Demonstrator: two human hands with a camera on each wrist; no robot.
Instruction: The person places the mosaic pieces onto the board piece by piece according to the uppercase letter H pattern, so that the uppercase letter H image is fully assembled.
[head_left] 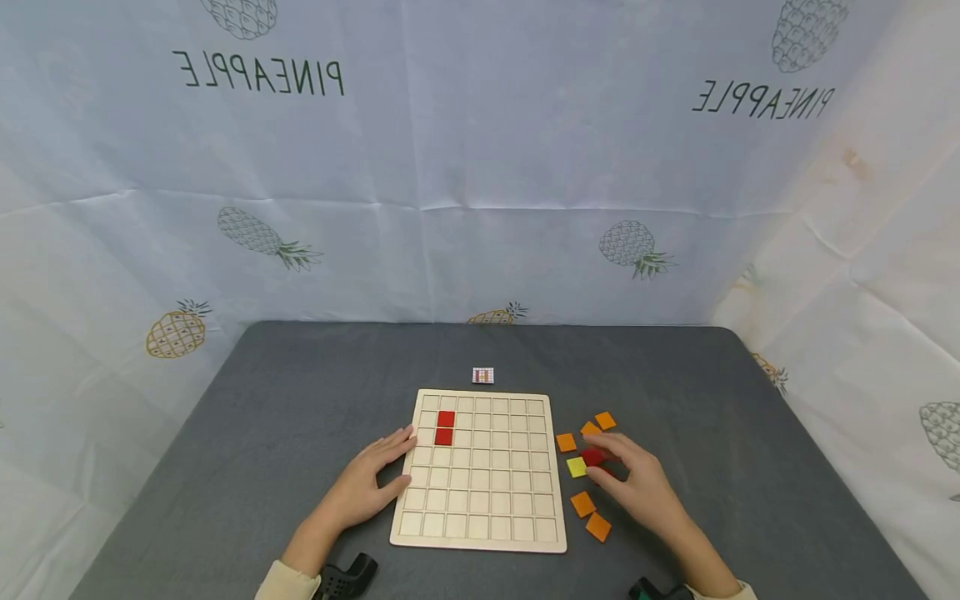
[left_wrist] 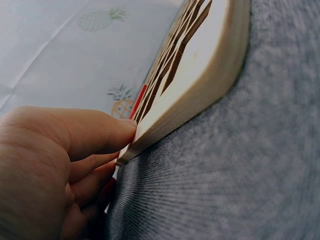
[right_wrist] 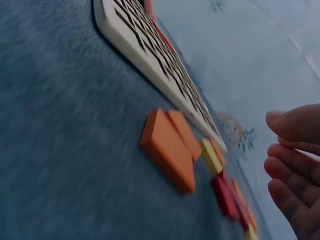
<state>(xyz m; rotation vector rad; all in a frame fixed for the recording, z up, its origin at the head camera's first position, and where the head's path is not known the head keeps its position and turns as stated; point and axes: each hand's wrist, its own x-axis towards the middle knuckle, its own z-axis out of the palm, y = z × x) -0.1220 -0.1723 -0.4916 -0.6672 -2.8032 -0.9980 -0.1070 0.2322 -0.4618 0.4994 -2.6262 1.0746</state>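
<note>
A pale wooden grid board lies on the table, with two red square tiles in neighbouring cells of one column near its upper left. My left hand rests against the board's left edge, fingers and thumb touching its rim; the left wrist view shows the thumb on the edge. Right of the board, my right hand hovers above a loose red tile, thumb and fingers apart. Nothing shows between these fingers in the right wrist view. Beside the red tile sits a yellow tile.
Several orange tiles lie along the board's right side, some above and some below the yellow one. Behind the board is a small patterned card. The dark grey table ends at a hanging pineapple-print cloth.
</note>
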